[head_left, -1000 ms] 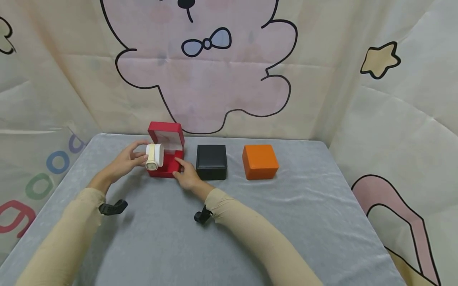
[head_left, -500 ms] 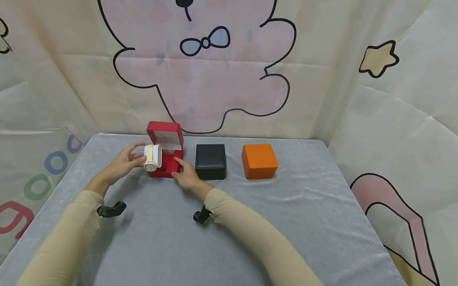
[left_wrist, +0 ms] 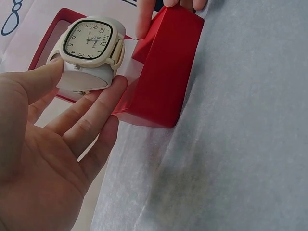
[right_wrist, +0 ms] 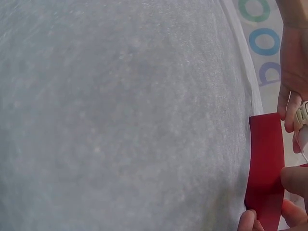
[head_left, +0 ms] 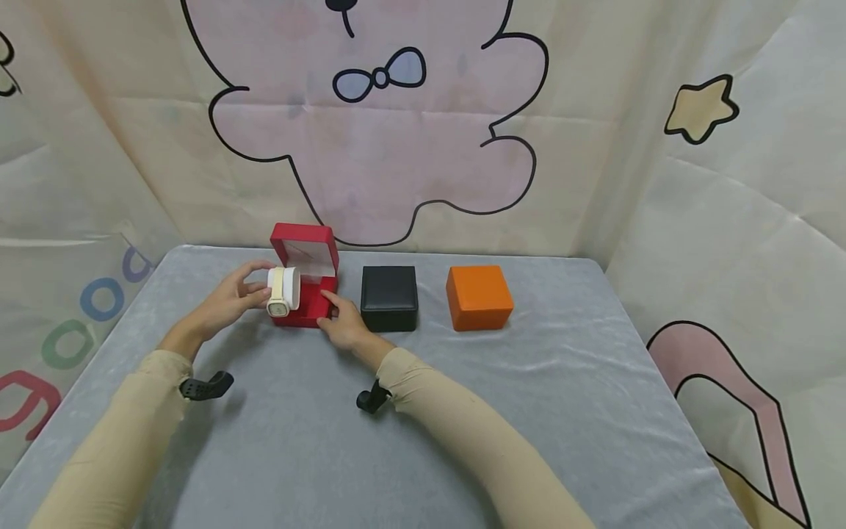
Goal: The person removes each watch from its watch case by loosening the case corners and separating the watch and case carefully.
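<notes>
My left hand (head_left: 228, 297) pinches a white watch cushion (left_wrist: 86, 79) between thumb and fingers. Around the cushion is strapped a cream wristwatch (left_wrist: 90, 40) with a rounded square dial, which faces up in the left wrist view. Both are over the left side of an open red watch box (head_left: 313, 312), whose raised lid (head_left: 305, 234) has a pale lining. With the thumb at its rim and fingers at its outer side, my right hand (head_left: 346, 323) grips the box's right front part. The right wrist view has only the box's red side (right_wrist: 266, 154) and some fingertips.
To the right of the red box stand a closed black box (head_left: 390, 300) and a closed orange box (head_left: 480, 299). Grey cloth covers the table (head_left: 529, 411), and printed curtains (head_left: 423, 162) hang behind it and at both sides.
Very little differs. In the left hand the cushion and watch have turned slightly and sunk a touch against the box. The right hand keeps its hold on the box.
</notes>
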A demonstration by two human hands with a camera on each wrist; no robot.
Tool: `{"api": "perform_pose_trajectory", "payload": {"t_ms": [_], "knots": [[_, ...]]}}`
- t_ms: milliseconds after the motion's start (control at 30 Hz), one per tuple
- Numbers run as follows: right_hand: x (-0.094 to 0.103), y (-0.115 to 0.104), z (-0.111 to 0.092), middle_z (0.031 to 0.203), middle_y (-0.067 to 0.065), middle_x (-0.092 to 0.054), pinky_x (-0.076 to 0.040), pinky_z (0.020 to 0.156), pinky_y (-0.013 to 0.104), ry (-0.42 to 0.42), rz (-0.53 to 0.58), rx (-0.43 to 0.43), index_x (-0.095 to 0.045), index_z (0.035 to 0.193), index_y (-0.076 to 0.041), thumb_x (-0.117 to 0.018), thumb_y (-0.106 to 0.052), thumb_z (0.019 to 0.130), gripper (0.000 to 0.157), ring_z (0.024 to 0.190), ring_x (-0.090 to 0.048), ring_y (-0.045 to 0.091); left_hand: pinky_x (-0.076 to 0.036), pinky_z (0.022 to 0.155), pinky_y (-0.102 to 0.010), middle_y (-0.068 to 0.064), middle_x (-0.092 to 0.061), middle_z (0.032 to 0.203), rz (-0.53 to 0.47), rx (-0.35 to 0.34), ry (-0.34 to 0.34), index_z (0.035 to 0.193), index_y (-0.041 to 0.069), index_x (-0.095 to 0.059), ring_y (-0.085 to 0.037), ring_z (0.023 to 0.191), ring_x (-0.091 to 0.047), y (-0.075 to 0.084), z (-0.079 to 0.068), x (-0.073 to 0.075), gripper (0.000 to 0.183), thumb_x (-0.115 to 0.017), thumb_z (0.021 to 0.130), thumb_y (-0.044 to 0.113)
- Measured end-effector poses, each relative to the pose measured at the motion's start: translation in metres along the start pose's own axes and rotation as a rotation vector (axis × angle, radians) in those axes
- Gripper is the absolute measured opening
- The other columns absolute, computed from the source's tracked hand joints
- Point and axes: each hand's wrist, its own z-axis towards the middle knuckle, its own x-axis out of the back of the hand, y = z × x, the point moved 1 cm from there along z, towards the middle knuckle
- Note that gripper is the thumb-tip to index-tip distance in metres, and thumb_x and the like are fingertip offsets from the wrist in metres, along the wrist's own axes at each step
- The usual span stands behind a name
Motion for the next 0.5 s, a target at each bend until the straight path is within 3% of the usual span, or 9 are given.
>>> {"api": "perform_pose_trajectory", "payload": {"t_ms": [300,367,433,500], "knots": [[-0.0014,0.0016,-0.0017,0.14,0.016,-0.059,-0.051,0.098,0.028,0.024,0.013,-0.01,-0.047,0.152,-0.012,-0.06,-0.007,0.099,0.055,0.119,-0.059,0.021,-0.037,0.112,-0.067,-0.027,-0.035,0.158,-0.02,0.028,-0.017,0.156,0.015,-0.023,-0.048,0.138,-0.046,0.0002,-0.0032,-0.0029,0.067,-0.056,0.103,0.038],[-0.0015,0.0016,-0.0026,0.142,0.015,-0.058,-0.051,0.1,0.03,0.031,0.014,-0.013,-0.046,0.152,-0.012,-0.059,-0.01,0.1,0.054,0.121,-0.058,0.021,-0.043,0.111,-0.059,-0.027,-0.037,0.157,-0.014,0.018,-0.019,0.156,0.014,-0.024,-0.043,0.134,-0.052,0.0,-0.005,-0.0033,0.065,-0.055,0.104,0.037],[-0.0016,0.0009,-0.0036,0.144,0.014,-0.056,-0.051,0.102,0.031,0.034,0.011,-0.009,-0.046,0.152,-0.011,-0.059,-0.013,0.1,0.053,0.124,-0.057,0.022,-0.051,0.105,-0.041,-0.028,-0.04,0.155,-0.007,0.002,-0.012,0.155,0.012,-0.025,-0.027,0.126,-0.06,-0.0007,-0.0067,-0.003,0.062,-0.054,0.105,0.035],[-0.0011,-0.0001,-0.0045,0.146,0.013,-0.055,-0.05,0.104,0.032,0.033,0.011,-0.001,-0.046,0.153,-0.012,-0.058,-0.015,0.101,0.053,0.126,-0.057,0.023,-0.051,0.095,-0.023,-0.028,-0.042,0.153,-0.017,-0.016,-0.005,0.155,0.011,-0.026,-0.009,0.116,-0.062,-0.0012,-0.0085,-0.0024,0.06,-0.052,0.106,0.032]]}}
